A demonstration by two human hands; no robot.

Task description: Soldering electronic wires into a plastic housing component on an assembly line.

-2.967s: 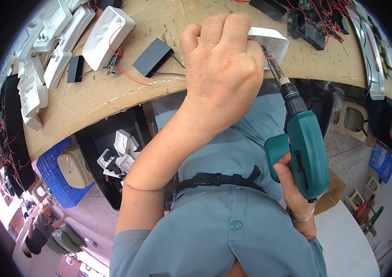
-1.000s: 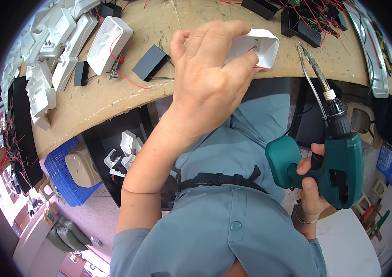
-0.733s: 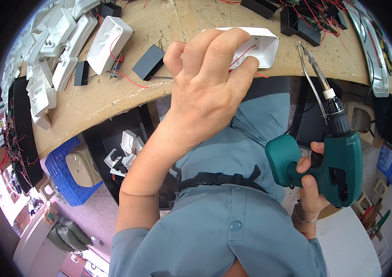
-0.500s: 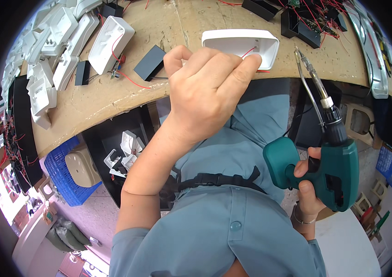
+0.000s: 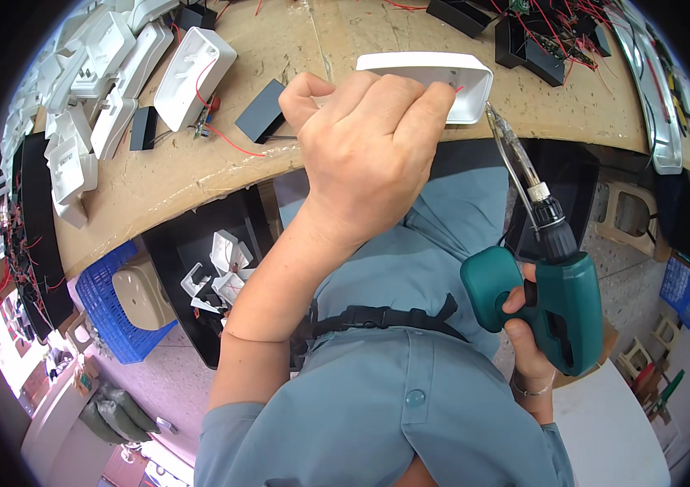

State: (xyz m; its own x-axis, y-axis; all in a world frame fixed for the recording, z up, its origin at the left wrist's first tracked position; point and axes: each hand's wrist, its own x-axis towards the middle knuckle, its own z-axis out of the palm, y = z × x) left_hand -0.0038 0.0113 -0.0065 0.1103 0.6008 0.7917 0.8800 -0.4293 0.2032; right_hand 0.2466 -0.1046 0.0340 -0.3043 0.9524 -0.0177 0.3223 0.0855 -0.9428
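Nearest the body, the right hand has its grip closed around a teal cordless screwdriver, bit angled up to the white plastic housing. Farther out, the left hand clasps that housing at the worktop edge, beyond lie more white housings.

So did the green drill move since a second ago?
Yes. The green drill tipped inward, and its bit tip now reaches the white casing at the bench edge.
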